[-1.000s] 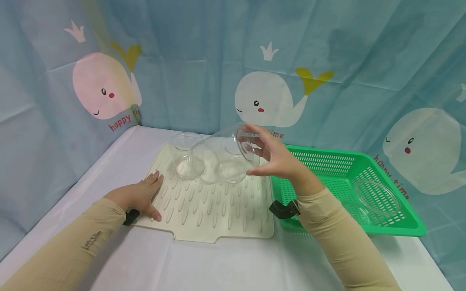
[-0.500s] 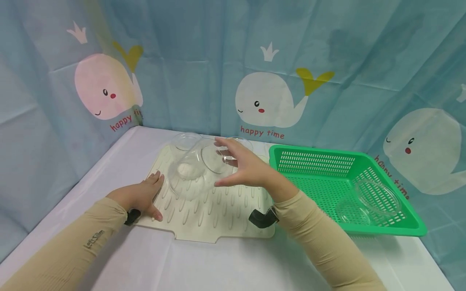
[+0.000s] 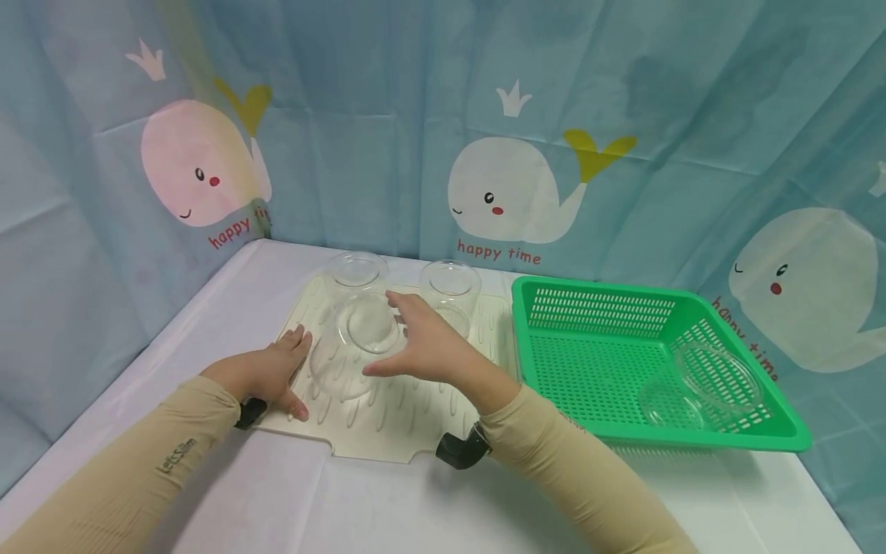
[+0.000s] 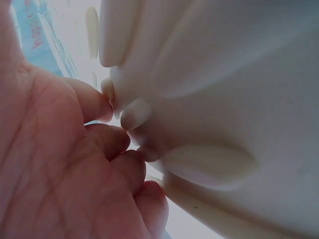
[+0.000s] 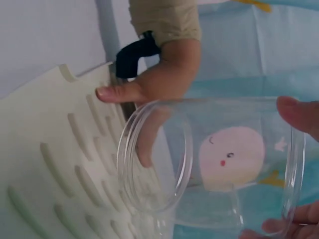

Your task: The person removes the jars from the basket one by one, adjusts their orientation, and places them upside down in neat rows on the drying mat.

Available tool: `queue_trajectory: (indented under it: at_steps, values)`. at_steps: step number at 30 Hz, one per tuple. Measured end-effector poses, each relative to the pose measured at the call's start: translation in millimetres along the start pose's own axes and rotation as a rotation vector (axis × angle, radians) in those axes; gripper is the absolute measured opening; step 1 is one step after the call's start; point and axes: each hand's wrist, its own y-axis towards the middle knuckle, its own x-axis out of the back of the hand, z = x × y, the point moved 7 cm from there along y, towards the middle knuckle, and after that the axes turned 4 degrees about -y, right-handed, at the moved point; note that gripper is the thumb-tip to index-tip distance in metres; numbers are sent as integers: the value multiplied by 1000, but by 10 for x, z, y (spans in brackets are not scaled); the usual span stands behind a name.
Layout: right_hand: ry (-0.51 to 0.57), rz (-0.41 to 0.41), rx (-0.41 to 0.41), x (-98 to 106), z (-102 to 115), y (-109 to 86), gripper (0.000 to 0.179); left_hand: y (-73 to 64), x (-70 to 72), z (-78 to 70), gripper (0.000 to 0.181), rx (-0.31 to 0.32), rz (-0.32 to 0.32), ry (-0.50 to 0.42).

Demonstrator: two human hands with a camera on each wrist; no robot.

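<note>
My right hand [image 3: 436, 342] grips a clear plastic jar [image 5: 219, 164] near its base, thumb on one side and fingers on the other. The jar's wide mouth points down at the cream ridged drying mat [image 3: 422, 423]; I cannot tell whether the rim touches it. Two more clear jars, a left one [image 3: 356, 269] and a right one [image 3: 451, 278], stand base up at the mat's back. My left hand [image 3: 266, 373] rests on the mat's left edge with fingers spread. In the left wrist view its fingertips touch the ridges [image 4: 209, 167].
A green perforated basket [image 3: 803, 435] stands right of the mat. Inside lie a clear round container [image 3: 670, 405] and a larger clear ring-shaped piece [image 3: 720, 377]. A blue curtain [image 3: 360, 177] with whale prints hangs behind the white-covered table [image 3: 360, 508].
My right hand has carried the jar from above the mat's right side left, down and nearer, tipping it mouth down. The left hand has stayed in place.
</note>
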Motion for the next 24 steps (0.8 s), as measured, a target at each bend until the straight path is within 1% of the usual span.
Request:
queue_trajectory:
  at_steps: [3,7,13,17,24]
  values:
    - [-22,-5,-23,-73,-11,17,105,-7,0,-9,142,-10,2,6]
    - [-65,-14,-40,-116,-20,51,105,-11,4,-17,142,-20,-3,11]
    - [-111,19,-54,-189,-32,109,104,-15,10,-22,142,-14,-8,11]
    - [-92,15,-68,-240,-57,135,103,-20,6,-22,141,-11,-7,-2]
    - [-61,-36,-54,-357,-58,188,102,-17,-4,-6,141,-4,-5,-16]
